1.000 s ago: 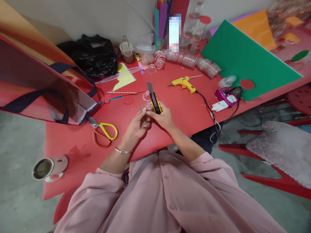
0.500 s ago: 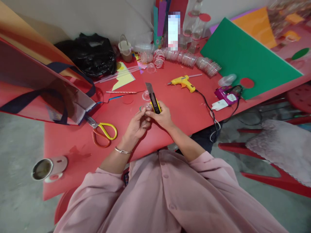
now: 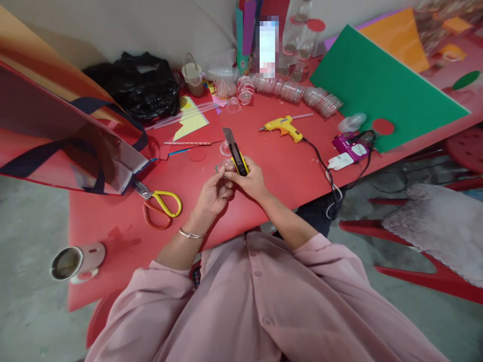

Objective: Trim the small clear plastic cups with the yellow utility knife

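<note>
My right hand (image 3: pixel 252 180) is wrapped round a yellow and black box cutter (image 3: pixel 239 158), its wide blade pointing up and to the left. Close beside it, my left hand (image 3: pixel 216 192) pinches a small clear plastic piece (image 3: pixel 227 165) between thumb and fingers, and the right thumb reaches the same spot. The piece is partly covered by the fingers. Just beyond, another clear round plastic piece (image 3: pixel 225 147) lies on the red table (image 3: pixel 281 168). A striped pencil (image 3: pixel 188 144) and a blue pen-like item (image 3: pixel 179 151) lie to its left.
A yellow glue gun (image 3: pixel 284 128) lies right of centre, its cord running to a purple power adapter (image 3: pixel 350 148). Scissors (image 3: pixel 162 203), a mug (image 3: pixel 77 261) and a large bag (image 3: pixel 75 136) are at the left. Stacked clear cups (image 3: pixel 290 91) line the back; a green board (image 3: pixel 381 90) leans right.
The box cutter's blade has shifted very slightly left. Both hands keep nearly the same place and hold, and the whole view has moved a little.
</note>
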A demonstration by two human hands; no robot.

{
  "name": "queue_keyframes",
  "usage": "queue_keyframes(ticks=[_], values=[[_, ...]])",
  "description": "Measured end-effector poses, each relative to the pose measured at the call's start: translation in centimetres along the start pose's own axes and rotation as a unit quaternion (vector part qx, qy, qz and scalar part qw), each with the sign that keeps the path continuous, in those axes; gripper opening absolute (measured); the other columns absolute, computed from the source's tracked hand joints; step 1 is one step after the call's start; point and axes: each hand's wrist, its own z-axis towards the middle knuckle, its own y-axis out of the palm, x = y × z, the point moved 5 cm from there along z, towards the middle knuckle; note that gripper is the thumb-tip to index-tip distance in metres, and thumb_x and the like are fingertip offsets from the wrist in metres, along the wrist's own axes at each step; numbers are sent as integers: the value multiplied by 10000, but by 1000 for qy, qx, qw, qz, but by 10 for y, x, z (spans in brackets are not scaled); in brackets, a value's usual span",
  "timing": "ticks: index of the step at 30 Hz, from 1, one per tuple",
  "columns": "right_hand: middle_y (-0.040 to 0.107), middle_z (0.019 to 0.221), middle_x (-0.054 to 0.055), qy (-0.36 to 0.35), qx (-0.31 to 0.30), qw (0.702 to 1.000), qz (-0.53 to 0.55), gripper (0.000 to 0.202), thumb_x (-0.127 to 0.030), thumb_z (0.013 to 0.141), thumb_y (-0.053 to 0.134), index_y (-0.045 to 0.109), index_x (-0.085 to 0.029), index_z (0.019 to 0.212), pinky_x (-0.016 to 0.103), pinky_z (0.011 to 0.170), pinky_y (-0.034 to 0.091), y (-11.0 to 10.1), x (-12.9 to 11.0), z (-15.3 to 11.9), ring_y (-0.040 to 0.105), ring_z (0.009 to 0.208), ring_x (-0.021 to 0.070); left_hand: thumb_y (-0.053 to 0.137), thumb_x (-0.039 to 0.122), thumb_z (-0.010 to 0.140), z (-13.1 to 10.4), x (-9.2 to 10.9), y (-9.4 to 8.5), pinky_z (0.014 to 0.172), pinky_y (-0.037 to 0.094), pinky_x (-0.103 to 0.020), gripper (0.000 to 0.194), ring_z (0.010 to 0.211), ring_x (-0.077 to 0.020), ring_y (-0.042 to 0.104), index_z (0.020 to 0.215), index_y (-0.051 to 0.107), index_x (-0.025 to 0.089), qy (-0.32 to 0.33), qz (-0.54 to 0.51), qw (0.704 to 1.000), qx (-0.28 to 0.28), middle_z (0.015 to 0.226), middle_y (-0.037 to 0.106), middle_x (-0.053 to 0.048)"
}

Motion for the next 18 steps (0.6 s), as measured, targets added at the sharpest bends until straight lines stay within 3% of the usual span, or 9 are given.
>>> queue_keyframes(ticks=[18], values=[[547,765,-58,-2,-5,1000,14,478,-587,718,856,650,-238,974,266,657,437,-1,-3,-2,476,677,110,803,244,796,-4,2,3,356,290,-122,197,548,-64,569,895,658,154,-10,3,1000,-6,708,595,18]])
